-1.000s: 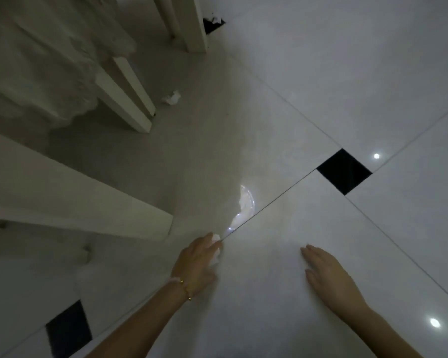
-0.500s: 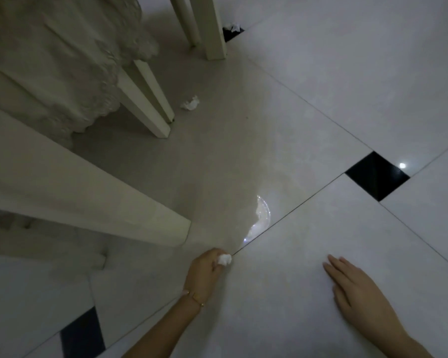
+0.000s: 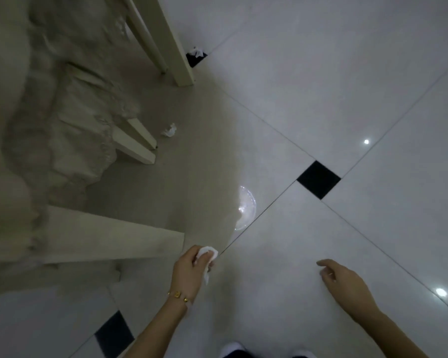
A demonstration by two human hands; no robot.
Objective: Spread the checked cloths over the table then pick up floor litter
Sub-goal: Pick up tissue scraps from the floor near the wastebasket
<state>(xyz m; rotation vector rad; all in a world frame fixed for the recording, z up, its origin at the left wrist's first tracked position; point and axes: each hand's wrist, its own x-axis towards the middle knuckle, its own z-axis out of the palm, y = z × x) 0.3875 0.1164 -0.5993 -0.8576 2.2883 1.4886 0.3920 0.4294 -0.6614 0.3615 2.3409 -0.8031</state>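
My left hand (image 3: 190, 271) is closed around a crumpled white tissue (image 3: 207, 254), held just above the pale tiled floor. A gold bracelet circles that wrist. My right hand (image 3: 345, 279) hovers to the right with its fingers loosely apart and nothing in it. A second crumpled tissue (image 3: 169, 130) lies on the floor beside the chair legs. A third scrap of tissue (image 3: 197, 51) rests on a black inset tile behind the far table leg. Pale cloth (image 3: 70, 120) hangs down at the left; no check pattern shows on it in this dim light.
A thick cream table leg (image 3: 109, 239) lies close to the left of my left hand. Chair legs (image 3: 135, 144) and another leg (image 3: 177, 65) stand further back. Black inset tiles (image 3: 318, 179) mark the floor joints. My white shoe tips (image 3: 233, 348) show at the bottom edge.
My left hand closed on the white tissue on the floor and lifted it. My right hand rose off the tile, and the view pulled back upward.
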